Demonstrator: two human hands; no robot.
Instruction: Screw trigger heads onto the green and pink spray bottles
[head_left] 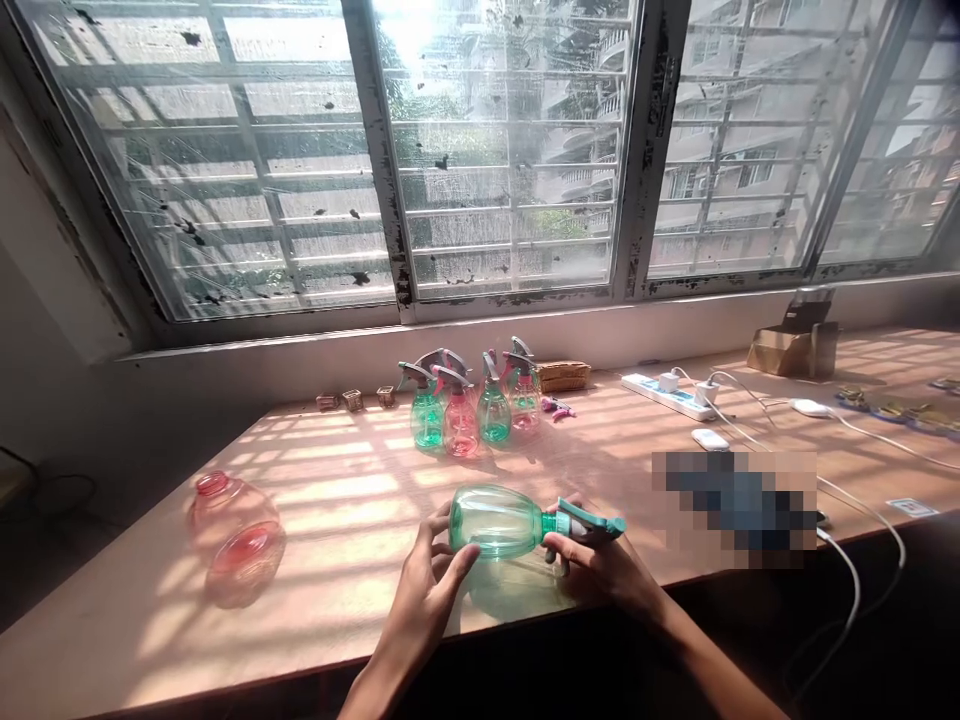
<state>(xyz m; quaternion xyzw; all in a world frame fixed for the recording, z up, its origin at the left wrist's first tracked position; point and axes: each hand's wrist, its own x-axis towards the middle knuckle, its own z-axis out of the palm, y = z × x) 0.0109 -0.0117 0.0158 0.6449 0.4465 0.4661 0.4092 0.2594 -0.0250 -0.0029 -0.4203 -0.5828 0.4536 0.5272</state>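
One green bottle (495, 522) sideways in our grip, seemingly just above table (337, 575) near front edge; left hand (431, 580) clasps base end, right hand (604, 565) fingers pinch around spray head (589, 522).

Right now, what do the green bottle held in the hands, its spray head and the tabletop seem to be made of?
The green bottle looks like glossy, see-through plastic: light passes through and leaves a greenish glow below. Its spray head seems smooth, opaque plastic, judging by its solid teal and grey parts. The tabletop could be wood or laminate: smooth, pinkish-brown, no clear grain.
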